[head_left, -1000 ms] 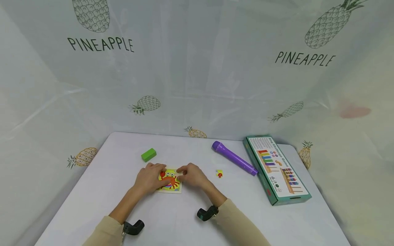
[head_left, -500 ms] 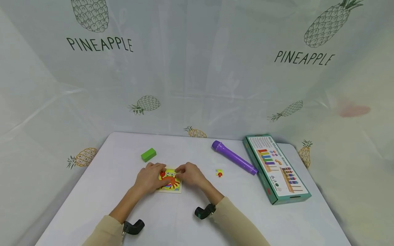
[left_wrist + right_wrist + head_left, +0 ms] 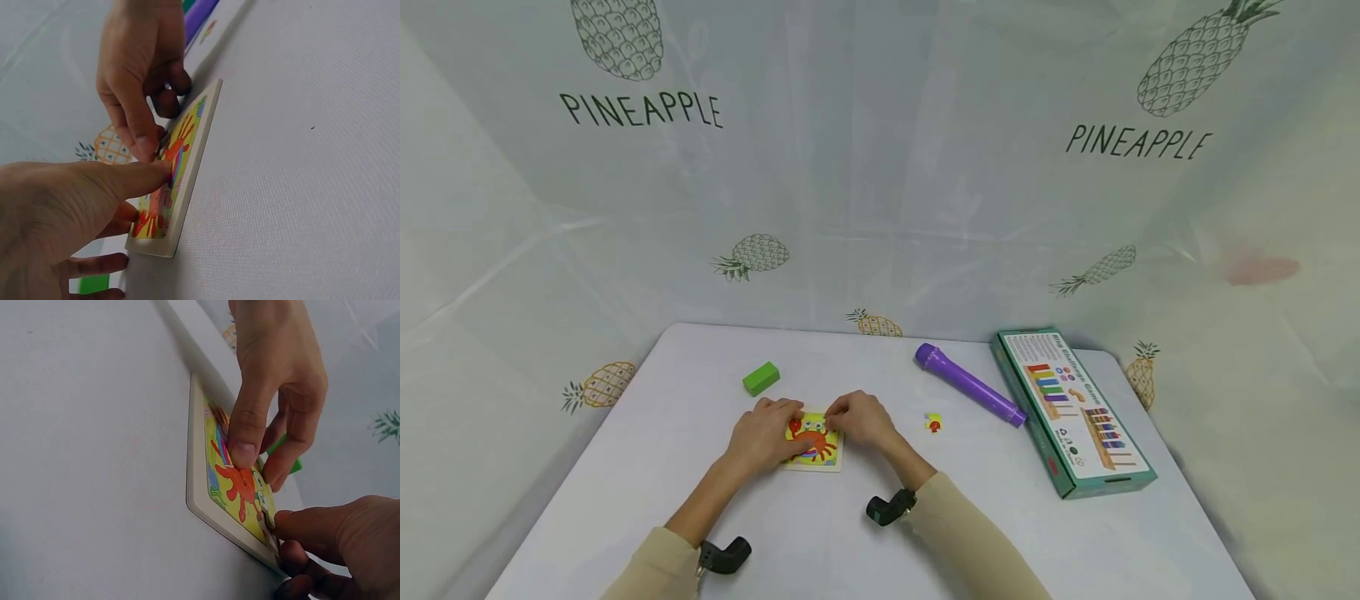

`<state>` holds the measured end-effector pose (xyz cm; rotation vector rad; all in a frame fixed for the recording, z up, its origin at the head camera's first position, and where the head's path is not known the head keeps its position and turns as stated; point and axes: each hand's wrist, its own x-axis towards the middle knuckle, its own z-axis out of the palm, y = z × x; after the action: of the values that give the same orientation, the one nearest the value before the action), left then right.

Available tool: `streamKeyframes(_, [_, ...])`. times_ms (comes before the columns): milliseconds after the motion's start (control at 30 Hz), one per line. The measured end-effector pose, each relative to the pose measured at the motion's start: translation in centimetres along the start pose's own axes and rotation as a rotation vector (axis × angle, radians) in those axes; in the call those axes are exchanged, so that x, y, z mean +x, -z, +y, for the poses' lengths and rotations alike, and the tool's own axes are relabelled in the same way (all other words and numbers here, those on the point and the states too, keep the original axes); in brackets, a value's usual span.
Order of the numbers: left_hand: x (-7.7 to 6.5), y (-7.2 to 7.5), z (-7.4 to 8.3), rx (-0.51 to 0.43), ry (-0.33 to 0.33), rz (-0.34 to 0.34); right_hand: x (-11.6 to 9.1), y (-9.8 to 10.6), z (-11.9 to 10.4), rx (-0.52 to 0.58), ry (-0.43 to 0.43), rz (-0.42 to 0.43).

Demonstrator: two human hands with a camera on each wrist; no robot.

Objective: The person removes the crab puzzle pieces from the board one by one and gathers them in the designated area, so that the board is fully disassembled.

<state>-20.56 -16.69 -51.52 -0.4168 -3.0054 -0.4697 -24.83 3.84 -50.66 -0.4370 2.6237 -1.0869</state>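
Note:
A square wooden jigsaw puzzle (image 3: 815,457) with an orange crab on yellow lies flat on the table. My left hand (image 3: 766,435) holds it at the left side, the thumb pressing on the crab and the index finger bent at the far part. At its far right corner, my right hand (image 3: 861,419) pinches a small puzzle piece (image 3: 269,520) between thumb and index finger. That piece looks tilted in the right wrist view, and the fingers hide most of it. Another puzzle piece (image 3: 933,423), yellow with red, lies on the table right of my right hand.
A green block (image 3: 762,378) lies beyond my left hand. To the right are a purple tube-shaped stick (image 3: 970,385) with a wider head and a green-edged game box (image 3: 1078,417). A pineapple-print sheet (image 3: 880,208) hangs behind the white table (image 3: 820,542).
My right hand has shifted slightly left and away from me along the puzzle's far right corner, its wrist turning a little. My left hand stays where it was.

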Motion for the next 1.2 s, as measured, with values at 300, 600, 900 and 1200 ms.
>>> streamKeyframes(300, [-0.08, -0.16, -0.09, -0.007, 0.004, -0.002, 0.4, -0.27, 0.1, -0.026, -0.022, 0.012])
streamKeyframes(600, [-0.11, -0.02, 0.08, -0.004, 0.004, 0.001, 0.47, -0.3, -0.02, -0.027, -0.03, 0.013])
streamKeyframes(900, [0.06, -0.13, -0.01, 0.001, 0.005, 0.003, 0.35, -0.04, -0.09, 0.011, -0.034, -0.002])
streamKeyframes(1200, [-0.05, 0.0, 0.03, -0.014, -0.001, 0.007, 0.2, -0.01, -0.05, 0.068, -0.014, -0.019])
